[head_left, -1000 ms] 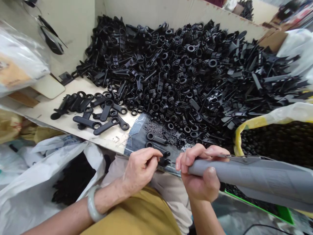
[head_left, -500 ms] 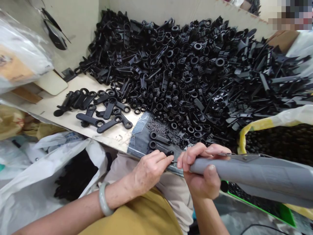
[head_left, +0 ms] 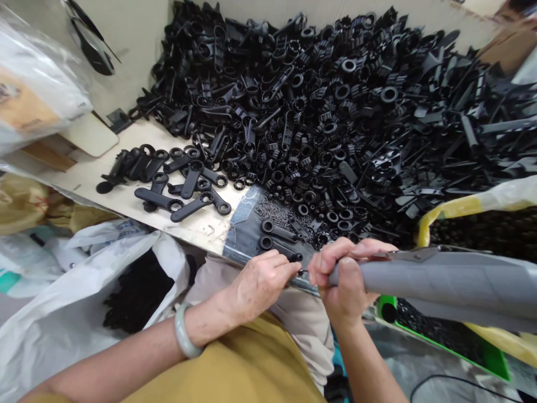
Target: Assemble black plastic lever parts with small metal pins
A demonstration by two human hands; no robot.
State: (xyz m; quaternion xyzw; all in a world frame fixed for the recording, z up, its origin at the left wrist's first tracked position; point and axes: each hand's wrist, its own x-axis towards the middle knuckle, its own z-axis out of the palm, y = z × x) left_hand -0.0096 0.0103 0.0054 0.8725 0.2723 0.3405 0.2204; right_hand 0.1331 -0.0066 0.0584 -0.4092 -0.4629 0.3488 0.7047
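My right hand [head_left: 346, 282] is wrapped round a thick grey cylindrical power screwdriver [head_left: 440, 280], which lies almost level with its thin bit pointing left. Close to the bit's tip, the fingertips of my left hand [head_left: 262, 280] are pinched on a small black plastic part [head_left: 300, 272], mostly hidden by the fingers. Just beyond my left hand, black plastic arms with a ring at one end [head_left: 279, 230] lie side by side on a dark taped mat [head_left: 239, 238]. Tiny dark screws [head_left: 272, 210] are scattered on that mat.
A large heap of black plastic parts [head_left: 293, 106] covers the table's back. Several ringed arms [head_left: 191, 182] lie at left. An open white bag [head_left: 54, 313] hangs below the front edge. At right are a yellow-rimmed bag [head_left: 451, 211] and a green tray [head_left: 497, 358].
The whole view has shifted a little, with the heap appearing farther right and higher. My right thumb has moved up over the screwdriver's barrel. Both hands keep their holds.
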